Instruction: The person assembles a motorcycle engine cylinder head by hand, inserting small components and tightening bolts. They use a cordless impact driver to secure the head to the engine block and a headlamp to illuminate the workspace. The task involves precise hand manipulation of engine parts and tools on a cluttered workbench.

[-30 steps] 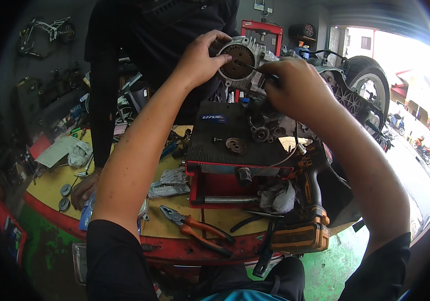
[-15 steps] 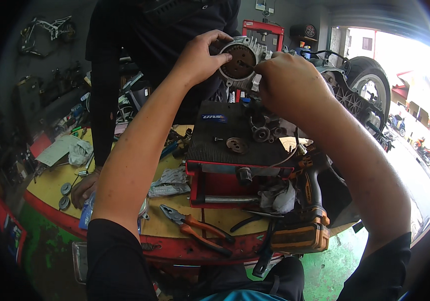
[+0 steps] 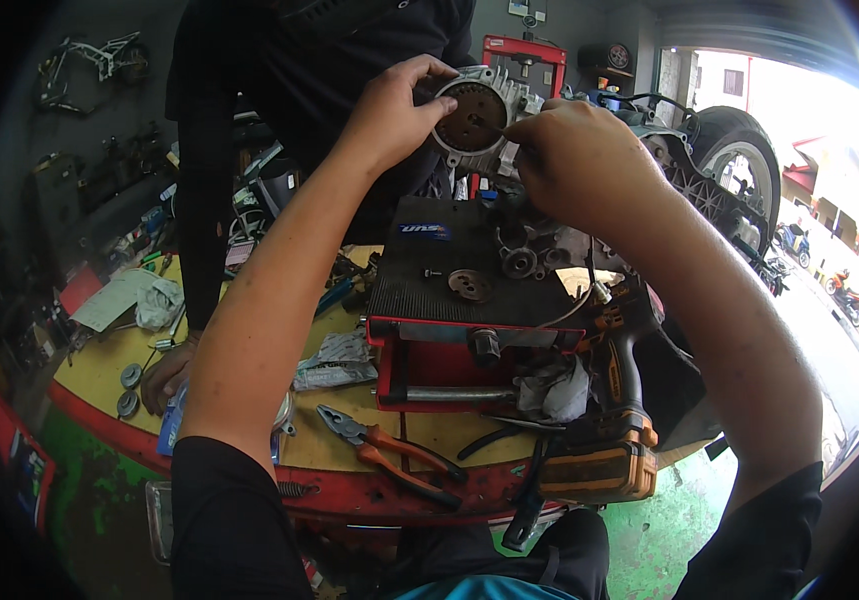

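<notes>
Gripping silvery casing (image 3: 495, 158) left, dark tool (image 3: 490, 127) right, hands (image 3: 389, 112) flank a toothed brown sprocket (image 3: 487, 106).

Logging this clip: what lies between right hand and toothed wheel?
Head view: a thin dark tool reaches from the right hand toward the toothed wheel.

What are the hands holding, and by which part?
Left hand: engine casting, upper-left rim, thumb on its sprocket. Right hand: thin dark tool; exact grip point hidden.
</notes>
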Motion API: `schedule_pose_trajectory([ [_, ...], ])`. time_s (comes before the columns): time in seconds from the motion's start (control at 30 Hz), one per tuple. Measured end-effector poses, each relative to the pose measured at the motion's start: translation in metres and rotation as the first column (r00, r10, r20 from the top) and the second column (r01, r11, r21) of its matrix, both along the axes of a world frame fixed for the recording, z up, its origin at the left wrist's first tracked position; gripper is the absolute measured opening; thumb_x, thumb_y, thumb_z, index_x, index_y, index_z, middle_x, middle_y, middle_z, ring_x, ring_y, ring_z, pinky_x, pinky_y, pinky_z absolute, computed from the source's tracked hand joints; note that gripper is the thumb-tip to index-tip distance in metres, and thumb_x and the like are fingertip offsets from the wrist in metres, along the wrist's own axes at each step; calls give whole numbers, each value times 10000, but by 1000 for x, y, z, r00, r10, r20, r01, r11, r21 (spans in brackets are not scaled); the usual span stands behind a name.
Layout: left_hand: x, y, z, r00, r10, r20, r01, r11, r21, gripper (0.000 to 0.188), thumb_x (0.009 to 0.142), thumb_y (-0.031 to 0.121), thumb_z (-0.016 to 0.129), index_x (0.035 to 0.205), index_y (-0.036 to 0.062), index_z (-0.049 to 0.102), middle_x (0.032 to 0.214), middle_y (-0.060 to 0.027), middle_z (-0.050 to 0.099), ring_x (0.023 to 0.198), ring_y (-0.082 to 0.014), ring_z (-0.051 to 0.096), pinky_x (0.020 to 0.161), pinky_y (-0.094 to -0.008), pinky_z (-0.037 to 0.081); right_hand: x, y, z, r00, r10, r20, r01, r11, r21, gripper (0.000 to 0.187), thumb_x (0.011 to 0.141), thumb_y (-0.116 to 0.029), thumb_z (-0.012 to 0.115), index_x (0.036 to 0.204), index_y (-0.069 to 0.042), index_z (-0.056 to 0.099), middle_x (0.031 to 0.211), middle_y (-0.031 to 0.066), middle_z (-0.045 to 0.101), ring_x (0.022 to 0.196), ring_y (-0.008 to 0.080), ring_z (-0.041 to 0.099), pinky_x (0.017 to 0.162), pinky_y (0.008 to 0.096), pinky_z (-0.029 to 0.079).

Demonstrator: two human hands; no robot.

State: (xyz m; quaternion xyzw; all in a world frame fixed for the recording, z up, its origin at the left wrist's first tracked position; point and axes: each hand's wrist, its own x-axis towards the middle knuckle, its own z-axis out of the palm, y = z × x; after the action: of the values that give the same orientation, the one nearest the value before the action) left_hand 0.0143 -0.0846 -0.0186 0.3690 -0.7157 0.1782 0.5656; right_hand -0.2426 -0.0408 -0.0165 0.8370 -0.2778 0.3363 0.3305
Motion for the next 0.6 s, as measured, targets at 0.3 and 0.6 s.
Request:
schedule_pose_trajectory([
  [0.3,1,15,-5,996,47,78,-48,999,2,461,878,65,793,1331,95,710,1229,-92,779,1146,-227,735,1027,-366,548,-2,-3,-1,1000,18,16,-18,1000,-22,198,830,-151,714,982,-49,790,984,200,760,944,392,761,878,487,615],
  [0.6,-2,14,-8,999,16,30,-16,1000,-2,447,874,51,791,1315,90,723,1200,-89,785,1144,-226,735,1030,-371,541,-4,-6,-2,999,38,19,-38,999,-11,191,824,-149,712,970,-50,786,959,210,758,927,398,762,867,489,616],
])
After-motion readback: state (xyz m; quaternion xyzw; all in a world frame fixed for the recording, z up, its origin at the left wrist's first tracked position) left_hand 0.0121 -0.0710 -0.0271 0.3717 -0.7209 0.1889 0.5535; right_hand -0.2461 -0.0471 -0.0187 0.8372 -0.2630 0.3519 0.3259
